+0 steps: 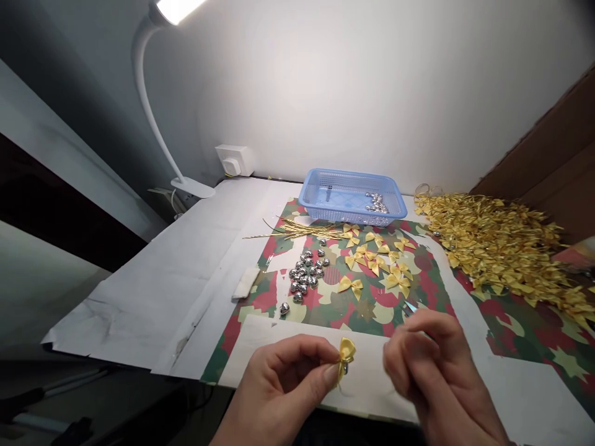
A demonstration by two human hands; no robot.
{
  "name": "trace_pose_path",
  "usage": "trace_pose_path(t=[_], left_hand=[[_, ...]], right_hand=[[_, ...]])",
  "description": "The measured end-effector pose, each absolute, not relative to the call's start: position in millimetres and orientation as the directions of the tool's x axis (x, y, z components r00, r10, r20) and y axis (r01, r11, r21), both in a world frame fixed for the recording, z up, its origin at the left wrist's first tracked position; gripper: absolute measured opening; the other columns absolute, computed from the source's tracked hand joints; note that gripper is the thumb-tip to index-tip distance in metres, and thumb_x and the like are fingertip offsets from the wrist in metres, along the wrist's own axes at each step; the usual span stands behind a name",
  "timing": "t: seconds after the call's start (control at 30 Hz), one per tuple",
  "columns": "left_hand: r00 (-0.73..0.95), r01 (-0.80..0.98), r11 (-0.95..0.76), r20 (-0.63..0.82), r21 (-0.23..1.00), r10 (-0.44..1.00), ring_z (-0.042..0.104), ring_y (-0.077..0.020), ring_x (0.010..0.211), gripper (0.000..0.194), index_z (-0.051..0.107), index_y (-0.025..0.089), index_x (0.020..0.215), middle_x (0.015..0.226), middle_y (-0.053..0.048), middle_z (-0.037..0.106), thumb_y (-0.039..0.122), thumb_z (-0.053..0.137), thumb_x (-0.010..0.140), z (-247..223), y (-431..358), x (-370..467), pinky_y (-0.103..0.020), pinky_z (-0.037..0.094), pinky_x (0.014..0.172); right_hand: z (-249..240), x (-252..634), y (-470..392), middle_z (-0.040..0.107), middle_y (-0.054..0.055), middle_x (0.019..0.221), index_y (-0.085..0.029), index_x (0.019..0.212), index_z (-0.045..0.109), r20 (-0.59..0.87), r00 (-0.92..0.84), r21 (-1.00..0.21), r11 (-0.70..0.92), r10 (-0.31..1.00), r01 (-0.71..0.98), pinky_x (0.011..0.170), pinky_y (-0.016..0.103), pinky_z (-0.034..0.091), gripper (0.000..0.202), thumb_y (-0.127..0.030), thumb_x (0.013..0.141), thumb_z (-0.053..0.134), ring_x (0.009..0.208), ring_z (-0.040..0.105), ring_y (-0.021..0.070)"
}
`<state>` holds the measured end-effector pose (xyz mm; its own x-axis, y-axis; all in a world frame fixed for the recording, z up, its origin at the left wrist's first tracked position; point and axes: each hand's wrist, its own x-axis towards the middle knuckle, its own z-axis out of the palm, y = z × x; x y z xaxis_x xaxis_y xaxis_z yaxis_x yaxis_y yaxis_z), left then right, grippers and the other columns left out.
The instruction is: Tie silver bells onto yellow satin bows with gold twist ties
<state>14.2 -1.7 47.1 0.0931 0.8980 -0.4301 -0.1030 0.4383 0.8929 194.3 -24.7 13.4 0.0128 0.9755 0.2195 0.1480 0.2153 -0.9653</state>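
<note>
My left hand [292, 384] pinches a small yellow ribbon bow [346, 350] between thumb and forefinger. A silver jingle bell [345, 368] shows partly behind the bow, just past the thumb tip. To the right, my right hand [430, 365] is closed, with the fingers curled in. A pointed metal tool tip [409, 308] sticks out beyond its knuckles; the rest of that tool is hidden in the hand. Further up on the patterned sheet lie loose yellow bows [376, 265] and a cluster of silver jingle bells [307, 272].
Gold cords [302, 230] lie behind the bells. At the back stands a blue basket [353, 215] with small silver bells inside. A large heap of yellow bows [502, 241] fills the right side. On the left are a white desk lamp [151, 111] and a folded white pad [246, 284].
</note>
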Motion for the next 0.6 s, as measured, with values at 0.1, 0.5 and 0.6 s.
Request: trace_pose_path(t=[0.1, 0.5, 0.6], left_hand=[[0.168, 0.016, 0.374, -0.371, 0.927, 0.913, 0.064, -0.0201, 0.075, 0.008, 0.077, 0.021, 0.076, 0.074, -0.002, 0.074, 0.029, 0.077, 0.076, 51, -3, 12, -0.025, 0.051, 0.069], [0.174, 0.030, 0.336, -0.336, 0.941, 0.926, 0.068, -0.0297, 0.104, 0.030, 0.073, 0.028, 0.107, 0.104, -0.004, 0.077, 0.029, 0.077, 0.078, 50, -9, 9, -0.034, 0.055, 0.091], [0.234, 0.072, 0.357, -0.363, 0.931, 0.902, 0.068, -0.0257, 0.088, 0.016, 0.074, 0.023, 0.092, 0.089, -0.004, 0.076, 0.036, 0.073, 0.082, 57, -5, 12, -0.029, 0.056, 0.075]], right_hand=[[25, 199, -9, 0.063, -0.002, 0.087, -0.032, 0.107, 0.062, 0.152, -0.044, -0.966, 0.158, 0.987, 0.205, 0.059, 0.020, 0.045, 0.016, -0.034, 0.100, 0.048, 0.069, 0.058, 0.0112], [24, 186, -9, 0.047, -0.004, 0.065, -0.020, 0.074, 0.056, -0.072, -0.197, -0.984, -0.037, 0.978, 0.175, 0.053, 0.024, 0.032, 0.029, -0.040, 0.094, 0.051, 0.059, 0.043, 0.0113], [24, 185, -12, 0.047, -0.004, 0.064, -0.019, 0.073, 0.059, -0.083, -0.176, -0.983, -0.052, 0.981, 0.175, 0.054, 0.024, 0.031, 0.031, -0.042, 0.093, 0.053, 0.059, 0.042, 0.0116]])
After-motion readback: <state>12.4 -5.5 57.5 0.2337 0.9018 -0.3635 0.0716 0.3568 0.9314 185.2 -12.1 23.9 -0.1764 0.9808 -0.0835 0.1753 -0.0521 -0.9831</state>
